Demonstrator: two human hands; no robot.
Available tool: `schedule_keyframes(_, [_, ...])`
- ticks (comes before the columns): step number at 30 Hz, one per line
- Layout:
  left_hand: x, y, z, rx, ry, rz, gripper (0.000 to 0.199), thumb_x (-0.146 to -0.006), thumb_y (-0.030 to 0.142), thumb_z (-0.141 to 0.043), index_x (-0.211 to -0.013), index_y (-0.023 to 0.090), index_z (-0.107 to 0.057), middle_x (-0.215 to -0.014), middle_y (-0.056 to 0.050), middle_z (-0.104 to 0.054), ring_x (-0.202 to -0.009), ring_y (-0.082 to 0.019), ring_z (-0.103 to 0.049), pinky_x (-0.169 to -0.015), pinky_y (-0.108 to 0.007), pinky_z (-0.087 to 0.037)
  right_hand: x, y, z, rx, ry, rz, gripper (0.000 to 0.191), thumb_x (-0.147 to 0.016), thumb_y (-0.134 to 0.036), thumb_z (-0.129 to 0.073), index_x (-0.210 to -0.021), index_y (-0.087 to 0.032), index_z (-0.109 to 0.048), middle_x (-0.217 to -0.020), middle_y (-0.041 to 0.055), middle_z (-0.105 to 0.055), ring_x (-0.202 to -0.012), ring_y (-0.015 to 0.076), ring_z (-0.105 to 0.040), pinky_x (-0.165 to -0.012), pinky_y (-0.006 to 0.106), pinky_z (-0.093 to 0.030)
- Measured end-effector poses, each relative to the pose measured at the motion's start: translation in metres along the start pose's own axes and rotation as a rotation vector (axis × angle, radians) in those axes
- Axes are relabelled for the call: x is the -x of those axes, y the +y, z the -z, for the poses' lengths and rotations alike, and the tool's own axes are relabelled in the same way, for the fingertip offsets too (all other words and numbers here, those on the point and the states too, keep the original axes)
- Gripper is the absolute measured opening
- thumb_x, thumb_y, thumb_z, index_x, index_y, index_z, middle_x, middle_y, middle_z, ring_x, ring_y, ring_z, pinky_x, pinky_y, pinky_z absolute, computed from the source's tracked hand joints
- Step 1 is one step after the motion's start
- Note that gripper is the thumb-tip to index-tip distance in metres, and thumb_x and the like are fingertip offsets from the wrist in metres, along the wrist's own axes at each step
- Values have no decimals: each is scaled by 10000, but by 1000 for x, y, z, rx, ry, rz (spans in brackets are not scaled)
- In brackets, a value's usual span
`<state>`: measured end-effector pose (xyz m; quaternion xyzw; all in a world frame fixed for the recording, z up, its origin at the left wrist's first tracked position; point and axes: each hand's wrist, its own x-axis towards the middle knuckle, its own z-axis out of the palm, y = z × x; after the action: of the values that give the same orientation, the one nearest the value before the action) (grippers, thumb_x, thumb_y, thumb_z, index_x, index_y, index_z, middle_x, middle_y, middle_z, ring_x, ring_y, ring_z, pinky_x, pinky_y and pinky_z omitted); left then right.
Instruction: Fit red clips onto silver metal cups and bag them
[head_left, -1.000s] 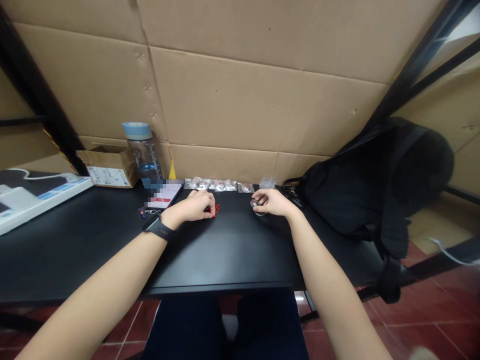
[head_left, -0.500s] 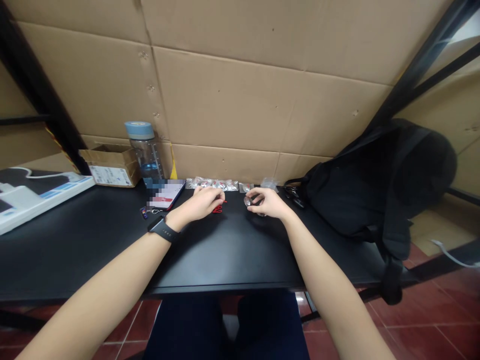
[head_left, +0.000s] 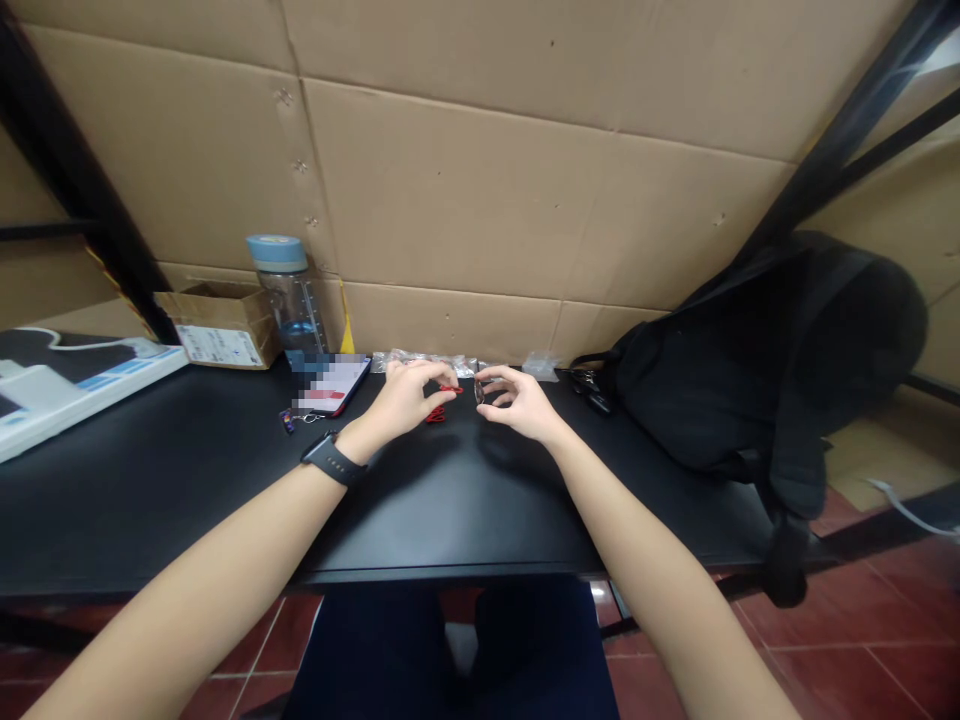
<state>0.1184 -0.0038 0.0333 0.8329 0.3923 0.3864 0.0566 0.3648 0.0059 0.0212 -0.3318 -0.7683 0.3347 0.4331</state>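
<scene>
My left hand (head_left: 405, 398), with a black watch (head_left: 334, 458) on its wrist, pinches a red cord (head_left: 436, 412) between thumb and fingertips. Part of the cord hangs below the fingers, close to the black tabletop. Facing it, my right hand (head_left: 523, 404) grips a small round shiny disc (head_left: 479, 392) by its edges, turned nearly edge-on to me. A narrow gap separates the disc from the cord. Behind both hands lies a row of small clear plastic packets (head_left: 401, 360), partly hidden by my left hand.
To the left are a phone (head_left: 335, 385) with a keyring, a bottle (head_left: 291, 300) with a blue lid, an open cardboard box (head_left: 221, 335) and a white power strip (head_left: 97, 395). A black backpack (head_left: 757, 350) rests at right. Cardboard (head_left: 465, 200) walls off the back.
My right hand has moved left with the disc and turned it edge-on. My left hand has lifted part of the red cord and come slightly right, so the hands are closer together.
</scene>
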Motion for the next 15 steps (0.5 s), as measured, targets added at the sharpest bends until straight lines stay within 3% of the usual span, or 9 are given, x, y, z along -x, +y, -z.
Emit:
schedule_keyframes(3, [0, 7, 0, 42, 43, 34, 198, -876, 294, -734, -1071, 271, -703, -967, -3, -787, -1000, -230, -697, -954, -385, -391, 0, -5, -5, -49, 23, 15, 468, -691, -237, -801, -1143, -244, -679, -1232, 75, -685, -1018, 221, -694, -748, 303, -574])
schedule_keyframes(6, [1, 11, -1, 5, 39, 31, 84, -894, 332, -724, -961, 287, -748, -956, 5, -794, -1055, -248, -686, -996, -422, -354, 0, -11, -8, -101, 51, 35, 478, -690, -226, -804, -1149, -255, -671, -1241, 71, -676, -1032, 221, -692, -767, 310, -570])
schedule_keyframes(9, [1, 12, -2, -13, 56, 30, 92, -909, 361, -713, -890, 290, -769, -943, 7, -796, -1080, -258, -678, -1035, -462, -314, 1, -16, -10, -149, 67, 55, 475, -691, -224, -805, -1144, -257, -665, -1245, 71, -667, -1053, 222, -685, -796, 320, -569])
schedule_keyframes(15, [1, 11, -5, 50, 122, -10, 110, -908, 391, -721, -917, 303, -787, -1035, -2, -788, -1113, -242, -643, -1031, -448, -380, 2, -20, -16, -210, 57, 88, 472, -698, -227, -816, -1142, -255, -657, -1217, 63, -668, -1070, 216, -676, -824, 318, -562])
